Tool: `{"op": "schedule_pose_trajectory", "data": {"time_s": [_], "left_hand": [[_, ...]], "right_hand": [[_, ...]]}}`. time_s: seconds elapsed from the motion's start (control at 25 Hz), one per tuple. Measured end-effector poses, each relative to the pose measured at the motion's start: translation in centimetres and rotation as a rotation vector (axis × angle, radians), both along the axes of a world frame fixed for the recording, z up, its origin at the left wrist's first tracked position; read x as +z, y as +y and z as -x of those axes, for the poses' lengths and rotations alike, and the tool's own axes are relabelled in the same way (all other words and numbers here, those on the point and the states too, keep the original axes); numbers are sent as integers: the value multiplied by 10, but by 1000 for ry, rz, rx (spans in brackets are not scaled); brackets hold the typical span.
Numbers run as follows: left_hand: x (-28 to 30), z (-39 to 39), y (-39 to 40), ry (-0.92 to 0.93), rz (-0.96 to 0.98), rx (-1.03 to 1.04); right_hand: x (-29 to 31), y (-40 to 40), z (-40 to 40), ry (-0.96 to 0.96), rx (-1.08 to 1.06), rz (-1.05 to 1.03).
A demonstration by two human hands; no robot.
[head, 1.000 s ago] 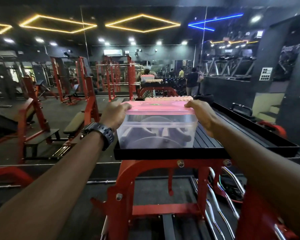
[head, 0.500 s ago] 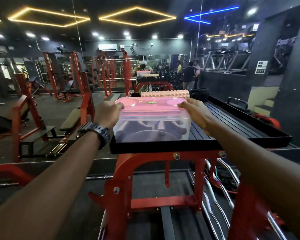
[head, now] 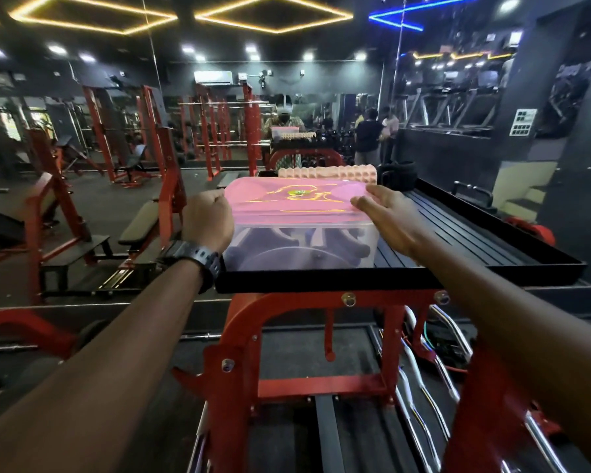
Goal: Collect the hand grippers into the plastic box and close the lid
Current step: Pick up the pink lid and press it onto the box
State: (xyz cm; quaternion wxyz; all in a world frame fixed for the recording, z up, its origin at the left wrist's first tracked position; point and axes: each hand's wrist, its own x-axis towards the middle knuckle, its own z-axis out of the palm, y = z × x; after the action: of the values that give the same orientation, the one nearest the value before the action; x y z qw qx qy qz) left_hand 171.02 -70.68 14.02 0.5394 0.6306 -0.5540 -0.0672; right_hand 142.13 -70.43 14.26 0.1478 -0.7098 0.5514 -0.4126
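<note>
clear plastic box sits at near left end of black slatted tray, pink lid on top. dark hand grippers visible through the clear wall, lying inside; count unclear. left hand curled into a fist against the lid's left edge, watch on the wrist. right hand flat and spread, fingers resting on the lid's right edge. ridged peach foam roller lies just behind the box, dark strap bundle beside it. tray rests on red steel frame; chrome bars stored lower right.
</note>
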Motion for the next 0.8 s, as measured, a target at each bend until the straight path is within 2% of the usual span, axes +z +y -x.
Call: {"op": "schedule_pose_trajectory", "data": {"time_s": [0.16, 0.28, 0.4, 0.52, 0.68, 0.8], "left_hand": [[41, 0, -13, -207, -181, 25], [71, 6, -49, -460, -346, -184], [67, 7, -79, -646, -575, -312], [56, -5, -109, -552, -613, -366], [49, -8, -127, -604, -652, -376], [54, -8, -129, -669, -646, -337]], "right_hand": [[33, 0, -1, 208, -45, -123], [70, -11, -18, 315, -81, -116], [71, -19, -44, 511, -9, -184], [57, -29, -54, 671, -4, -301], [51, -34, -56, 667, -12, -338], [58, -39, -56, 739, -29, -389]]}}
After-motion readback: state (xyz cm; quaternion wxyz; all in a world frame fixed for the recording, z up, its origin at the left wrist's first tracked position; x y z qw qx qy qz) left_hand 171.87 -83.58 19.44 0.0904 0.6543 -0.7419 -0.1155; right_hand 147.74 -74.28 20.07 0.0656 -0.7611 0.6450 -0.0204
